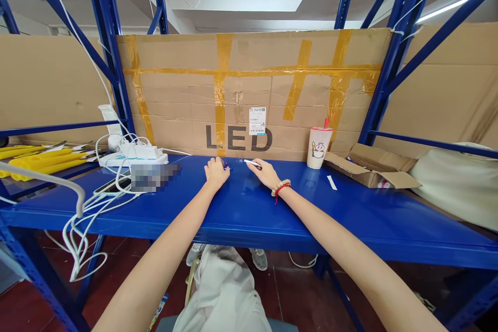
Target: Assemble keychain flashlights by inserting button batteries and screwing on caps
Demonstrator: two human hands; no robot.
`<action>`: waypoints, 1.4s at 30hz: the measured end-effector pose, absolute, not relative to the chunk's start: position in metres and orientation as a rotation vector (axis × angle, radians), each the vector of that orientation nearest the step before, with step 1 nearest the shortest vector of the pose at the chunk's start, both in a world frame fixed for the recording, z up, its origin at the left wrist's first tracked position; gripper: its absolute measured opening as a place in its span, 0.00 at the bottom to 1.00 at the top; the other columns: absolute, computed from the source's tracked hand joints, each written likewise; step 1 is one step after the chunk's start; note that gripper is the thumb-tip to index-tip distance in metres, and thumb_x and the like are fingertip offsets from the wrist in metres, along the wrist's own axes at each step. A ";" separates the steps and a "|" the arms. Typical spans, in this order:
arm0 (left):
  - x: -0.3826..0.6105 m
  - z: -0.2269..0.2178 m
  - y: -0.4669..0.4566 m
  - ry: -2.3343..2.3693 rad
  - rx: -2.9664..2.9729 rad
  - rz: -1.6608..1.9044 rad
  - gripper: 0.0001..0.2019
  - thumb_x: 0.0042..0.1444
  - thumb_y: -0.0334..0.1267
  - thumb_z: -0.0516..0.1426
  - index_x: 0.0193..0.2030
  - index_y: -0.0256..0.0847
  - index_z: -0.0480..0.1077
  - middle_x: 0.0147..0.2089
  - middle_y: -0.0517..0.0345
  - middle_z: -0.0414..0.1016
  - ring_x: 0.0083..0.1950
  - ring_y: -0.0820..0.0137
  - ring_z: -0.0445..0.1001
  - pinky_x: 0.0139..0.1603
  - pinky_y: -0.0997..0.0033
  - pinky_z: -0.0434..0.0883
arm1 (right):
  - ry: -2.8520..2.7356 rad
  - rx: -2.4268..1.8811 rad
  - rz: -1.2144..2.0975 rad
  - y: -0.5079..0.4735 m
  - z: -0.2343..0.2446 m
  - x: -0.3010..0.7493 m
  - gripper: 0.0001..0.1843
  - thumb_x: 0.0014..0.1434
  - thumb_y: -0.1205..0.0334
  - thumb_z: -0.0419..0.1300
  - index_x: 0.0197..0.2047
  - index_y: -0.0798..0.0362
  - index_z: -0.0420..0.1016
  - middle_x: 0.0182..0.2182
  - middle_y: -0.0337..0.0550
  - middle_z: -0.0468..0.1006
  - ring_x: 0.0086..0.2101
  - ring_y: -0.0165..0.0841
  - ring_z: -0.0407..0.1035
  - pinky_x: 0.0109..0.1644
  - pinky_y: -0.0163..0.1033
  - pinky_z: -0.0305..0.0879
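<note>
My right hand [266, 173] rests on the blue shelf top [249, 207], its fingers closed round a slim pen [251, 163] whose pale end points left. A beaded bracelet with a red cord is on that wrist. To its left, my left hand [217, 172] lies on the same surface near the cardboard, fingers curled. A small dark blue-purple thing [225, 165] shows at its thumb side; its kind is too small to tell. A gap of bare blue surface separates the two hands.
Behind stands a taped cardboard panel [175, 109] marked LED. A lidded cup with a straw [319, 148], a white strip [332, 182] and an open carton [369, 166] are at right. White cables [83, 233], a power strip [140, 151] and yellow-handled tools [50, 161] are at left.
</note>
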State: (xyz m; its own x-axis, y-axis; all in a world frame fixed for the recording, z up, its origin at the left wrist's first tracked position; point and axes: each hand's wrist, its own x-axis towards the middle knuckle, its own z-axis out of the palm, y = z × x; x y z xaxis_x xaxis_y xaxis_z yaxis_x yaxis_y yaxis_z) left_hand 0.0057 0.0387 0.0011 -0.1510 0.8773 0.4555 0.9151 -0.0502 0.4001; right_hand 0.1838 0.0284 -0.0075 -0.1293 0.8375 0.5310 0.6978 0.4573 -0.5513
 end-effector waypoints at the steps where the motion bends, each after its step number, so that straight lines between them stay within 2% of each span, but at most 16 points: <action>1: 0.008 0.002 0.039 -2.058 -2.082 -1.122 0.12 0.56 0.40 0.52 0.44 0.37 0.67 0.50 0.44 0.70 0.55 0.57 0.65 0.55 0.59 0.61 | -1.900 -1.315 0.185 0.027 -0.007 0.183 0.19 0.59 0.44 0.50 0.37 0.49 0.73 0.32 0.37 0.76 0.32 0.32 0.67 0.32 0.34 0.55; 5: 0.014 0.004 0.042 -1.787 -2.459 -1.688 0.14 0.59 0.44 0.47 0.41 0.39 0.68 0.48 0.52 0.74 0.51 0.66 0.69 0.53 0.68 0.64 | -2.007 -1.378 0.078 0.020 -0.002 0.182 0.20 0.58 0.42 0.51 0.33 0.48 0.75 0.29 0.37 0.77 0.31 0.31 0.69 0.30 0.33 0.52; 8: 0.018 0.002 0.043 -1.758 -2.771 -1.852 0.20 0.60 0.48 0.43 0.40 0.38 0.71 0.44 0.52 0.76 0.48 0.66 0.72 0.49 0.68 0.67 | -2.095 -1.412 0.023 0.017 0.000 0.181 0.22 0.57 0.40 0.51 0.31 0.48 0.76 0.28 0.39 0.77 0.30 0.32 0.69 0.29 0.33 0.51; 11: 0.020 0.000 0.043 -1.859 -2.901 -1.846 0.26 0.60 0.51 0.40 0.39 0.35 0.73 0.42 0.50 0.77 0.46 0.64 0.74 0.46 0.67 0.68 | -2.135 -1.401 0.018 0.016 0.001 0.181 0.22 0.57 0.40 0.52 0.32 0.48 0.77 0.28 0.39 0.78 0.31 0.32 0.69 0.29 0.32 0.52; 15: 0.020 0.001 0.041 -2.020 -2.856 -1.906 0.29 0.60 0.53 0.38 0.39 0.36 0.74 0.41 0.50 0.78 0.46 0.64 0.74 0.46 0.68 0.68 | -2.093 -1.366 0.034 0.016 0.000 0.182 0.21 0.58 0.43 0.51 0.32 0.47 0.77 0.29 0.39 0.78 0.32 0.32 0.69 0.29 0.32 0.52; 23: 0.017 0.008 0.039 -2.195 -2.800 -1.990 0.30 0.62 0.50 0.34 0.42 0.35 0.73 0.44 0.49 0.77 0.46 0.67 0.75 0.43 0.74 0.68 | -2.046 -1.351 0.055 0.018 -0.001 0.182 0.17 0.58 0.47 0.53 0.35 0.46 0.77 0.30 0.38 0.79 0.33 0.32 0.70 0.30 0.32 0.54; 42: 0.015 0.005 0.041 -2.194 -2.870 -2.022 0.32 0.62 0.52 0.32 0.45 0.34 0.71 0.46 0.46 0.76 0.45 0.67 0.75 0.41 0.74 0.70 | -2.077 -1.299 0.110 0.017 -0.001 0.182 0.17 0.58 0.47 0.53 0.34 0.48 0.77 0.30 0.37 0.78 0.32 0.31 0.70 0.31 0.32 0.54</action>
